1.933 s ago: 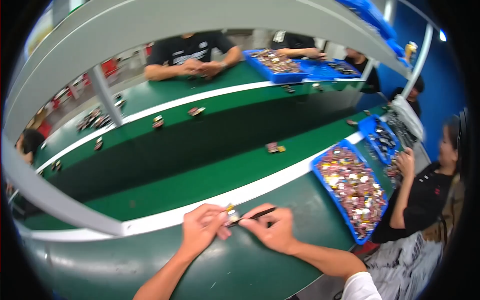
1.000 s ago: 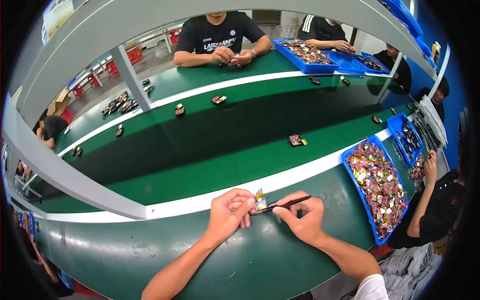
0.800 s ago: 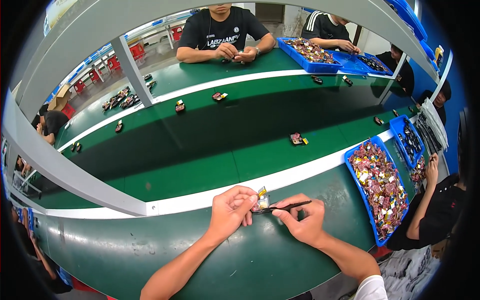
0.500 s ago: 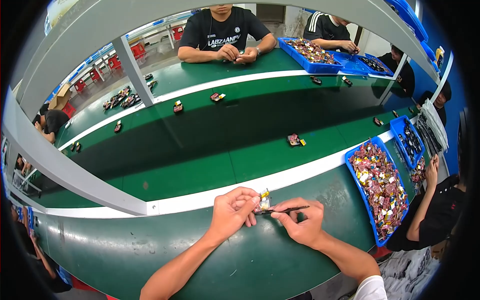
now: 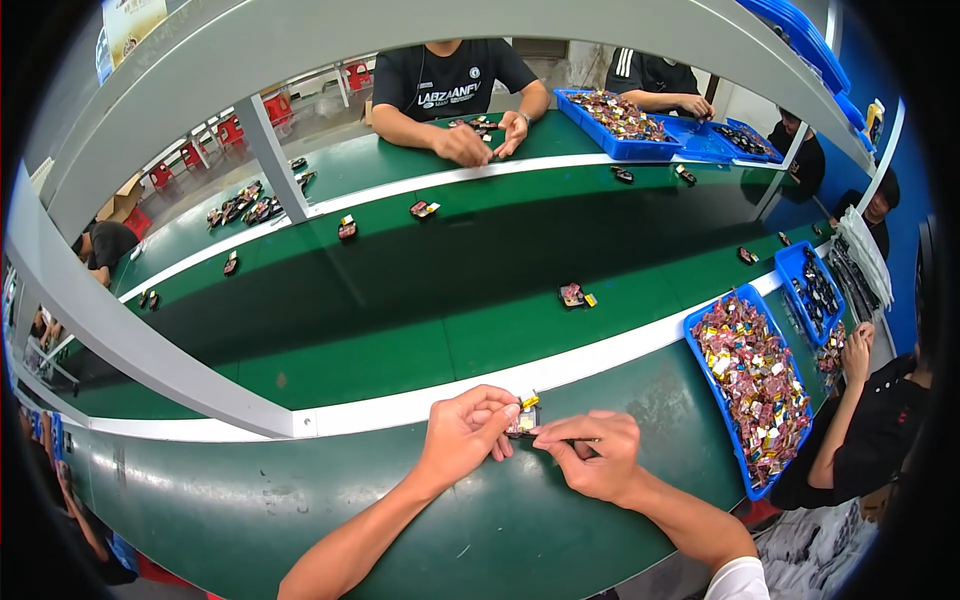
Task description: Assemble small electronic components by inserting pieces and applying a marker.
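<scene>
My left hand (image 5: pixel 465 432) is closed, pinching a small electronic assembly (image 5: pixel 524 417) between thumb and fingers. This piece has a dark edge, a pale middle and a yellow part at its top. In my right hand (image 5: pixel 598 455) is a slim black tool (image 5: pixel 570 440), tweezers-like, held between thumb and fingers. Its tip meets or nearly meets the lower edge of the assembly; the fingers partly hide the contact. Both hands are above the green worktop (image 5: pixel 400 520), close to the white rail (image 5: pixel 400 402).
Beyond the rail, a green belt (image 5: pixel 400 345) carries black-cased assemblies (image 5: pixel 573 295). At right stand a blue bin (image 5: pixel 752 490) of pinkish circuit boards and a bin of black parts (image 5: pixel 815 285). A grey frame post (image 5: pixel 150 340) rises at left. Co-workers sit opposite and at right.
The pieces on the belt have shifted left. My hands keep hold of the assembly and tool, with the tool slightly shifted. A co-worker opposite has lowered their hands toward the belt's edge.
</scene>
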`<state>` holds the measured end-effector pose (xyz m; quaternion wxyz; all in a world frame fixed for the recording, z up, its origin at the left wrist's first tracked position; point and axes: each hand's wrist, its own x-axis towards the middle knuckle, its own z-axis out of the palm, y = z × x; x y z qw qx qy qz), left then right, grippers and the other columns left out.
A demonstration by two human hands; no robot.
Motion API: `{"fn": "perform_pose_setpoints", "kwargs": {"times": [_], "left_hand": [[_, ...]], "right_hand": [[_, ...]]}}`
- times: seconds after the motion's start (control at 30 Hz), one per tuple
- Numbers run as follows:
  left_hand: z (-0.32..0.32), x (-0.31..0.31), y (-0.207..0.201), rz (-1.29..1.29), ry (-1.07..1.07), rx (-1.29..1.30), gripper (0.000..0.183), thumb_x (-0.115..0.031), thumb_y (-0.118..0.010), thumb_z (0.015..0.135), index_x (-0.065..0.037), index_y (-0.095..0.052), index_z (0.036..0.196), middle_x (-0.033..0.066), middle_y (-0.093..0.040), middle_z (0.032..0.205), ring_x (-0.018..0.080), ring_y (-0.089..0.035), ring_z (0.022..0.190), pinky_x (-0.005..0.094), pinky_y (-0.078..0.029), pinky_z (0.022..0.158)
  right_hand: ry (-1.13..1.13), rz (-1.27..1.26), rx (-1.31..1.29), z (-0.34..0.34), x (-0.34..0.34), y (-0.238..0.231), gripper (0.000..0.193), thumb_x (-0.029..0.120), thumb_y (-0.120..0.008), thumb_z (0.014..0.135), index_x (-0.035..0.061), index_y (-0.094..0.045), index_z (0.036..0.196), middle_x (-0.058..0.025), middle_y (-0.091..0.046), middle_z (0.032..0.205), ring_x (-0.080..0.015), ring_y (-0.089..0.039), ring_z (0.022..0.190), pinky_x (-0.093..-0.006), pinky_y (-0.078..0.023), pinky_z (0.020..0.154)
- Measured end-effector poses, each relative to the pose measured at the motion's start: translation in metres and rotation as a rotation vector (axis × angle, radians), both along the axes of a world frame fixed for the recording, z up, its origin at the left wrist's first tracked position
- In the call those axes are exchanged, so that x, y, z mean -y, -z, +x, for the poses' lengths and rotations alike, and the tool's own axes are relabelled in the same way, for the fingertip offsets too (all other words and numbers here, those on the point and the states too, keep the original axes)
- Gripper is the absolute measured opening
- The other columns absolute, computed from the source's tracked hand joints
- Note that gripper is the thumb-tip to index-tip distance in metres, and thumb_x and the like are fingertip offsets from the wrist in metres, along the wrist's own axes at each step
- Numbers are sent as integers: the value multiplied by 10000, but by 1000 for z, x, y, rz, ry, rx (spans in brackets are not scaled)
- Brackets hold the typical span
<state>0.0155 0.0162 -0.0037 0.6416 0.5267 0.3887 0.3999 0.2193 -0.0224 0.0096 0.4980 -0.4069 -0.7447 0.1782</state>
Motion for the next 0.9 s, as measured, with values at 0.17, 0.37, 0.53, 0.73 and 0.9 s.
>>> {"fn": "perform_pose_setpoints", "kwargs": {"times": [0.17, 0.37, 0.53, 0.73, 0.9], "left_hand": [[2, -1, -3, 39, 10, -16, 205, -17, -668, 946, 67, -613, 1124, 124, -701, 873, 150, -692, 642, 251, -548, 523], [2, 1, -1, 31, -25, -53, 201, 16, -680, 920, 64, -611, 1103, 126, -705, 878, 149, -691, 632, 254, -548, 514], [5, 0, -1, 9, -67, -39, 168, 43, -678, 905, 78, -631, 1063, 112, -695, 824, 135, -677, 601, 251, -540, 495], [4, -16, -3, 14, -135, -20, 148, 65, -661, 896, 82, -620, 1038, 131, -685, 810, 179, -687, 590, 277, -566, 499], [-29, -77, -1, 135, -429, -169, 144, 25, -643, 896, 101, -623, 1017, 140, -673, 787, 190, -681, 568, 280, -574, 497]], "right_hand": [[19, 58, 34, 0, 0, -1, 138, -11, -794, 750, 103, -758, 819, -8, -779, 846, -101, -605, 492, -249, -349, 451], [-3, 84, 11, -3, -2, 6, 156, -25, -793, 740, 100, -757, 825, 6, -773, 831, -109, -617, 507, -251, -350, 454], [4, 94, -8, -4, -3, 9, 142, -11, -796, 743, 98, -750, 823, -5, -777, 838, -101, -600, 485, -241, -356, 460], [15, 182, -85, -1, -12, 13, 140, -25, -799, 744, 69, -749, 835, -46, -784, 883, -81, -550, 446, -232, -398, 455], [87, 120, -207, 7, -10, 8, 157, -55, -805, 738, 29, -742, 854, -74, -781, 913, -61, -482, 431, -222, -381, 426]]}}
